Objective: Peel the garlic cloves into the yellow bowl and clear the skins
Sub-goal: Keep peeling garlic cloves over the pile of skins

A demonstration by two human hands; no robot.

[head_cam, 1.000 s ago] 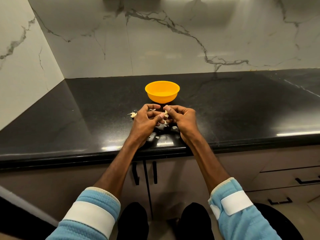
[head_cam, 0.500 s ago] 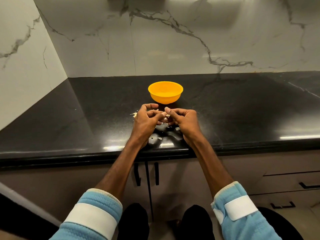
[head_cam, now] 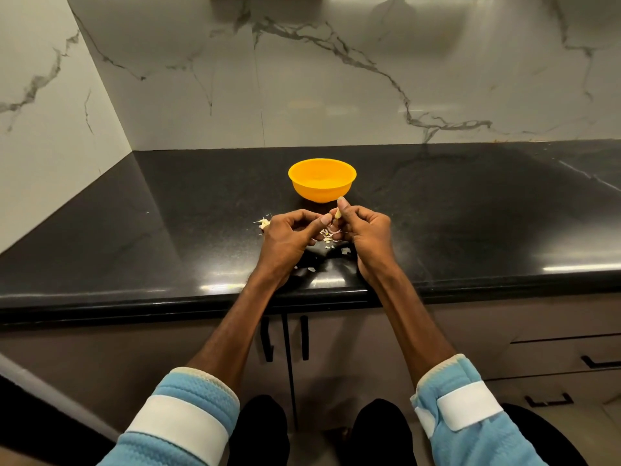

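Nearest me, short of the yellow bowl point(head_cam: 319, 191), papery pale skins point(head_cam: 326, 234) litter the glossy black counter point(head_cam: 168, 230) under my left hand point(head_cam: 285, 240), whose fingers curl in, though I cannot tell whether they hold a scrap. My right hand point(head_cam: 368, 233) has just drawn away from the left, pinching the small smooth garlic clove point(head_cam: 338, 214) between thumb and forefinger just before the bowl's near wall; I judge it peeled, ready for that round plastic bowl.

Head-worn view, forward-down over the countertop point(head_cam: 141, 237).
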